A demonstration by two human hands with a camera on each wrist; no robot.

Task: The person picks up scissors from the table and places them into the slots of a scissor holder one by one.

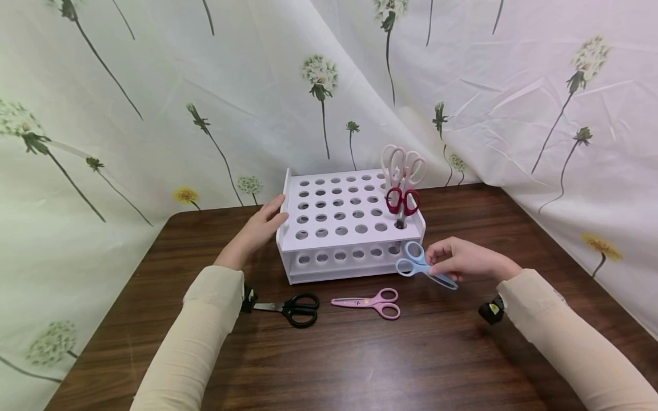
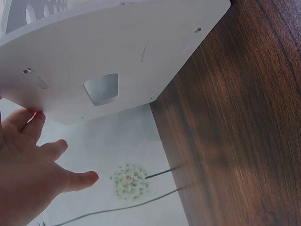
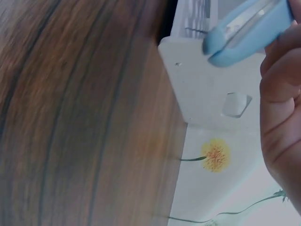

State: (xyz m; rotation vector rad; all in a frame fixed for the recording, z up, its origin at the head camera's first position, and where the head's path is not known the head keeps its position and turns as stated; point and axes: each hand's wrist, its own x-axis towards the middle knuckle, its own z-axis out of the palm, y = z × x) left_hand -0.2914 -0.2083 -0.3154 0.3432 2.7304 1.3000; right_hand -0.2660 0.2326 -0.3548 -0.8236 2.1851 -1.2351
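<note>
My right hand [image 1: 465, 260] pinches a pair of light blue scissors [image 1: 424, 268], held at the front right corner of a white rack [image 1: 339, 242] with rows of round holes. The scissors' rings point left toward the rack and their covered-looking blue tip points right; in the right wrist view that blue tip [image 3: 249, 35] shows close up. My left hand [image 1: 257, 228] rests its fingers on the rack's left side, and the left wrist view shows them at the edge of the white side panel [image 2: 141, 80], thumb spread away.
Red-handled scissors [image 1: 401, 209] stand in the rack's front right hole, with several white and pink-handled scissors [image 1: 408, 171] behind. Black scissors [image 1: 288, 308] and pink scissors [image 1: 377, 299] lie on the wooden table [image 1: 360, 365] before the rack. A flower-patterned cloth [image 1: 257, 85] hangs behind.
</note>
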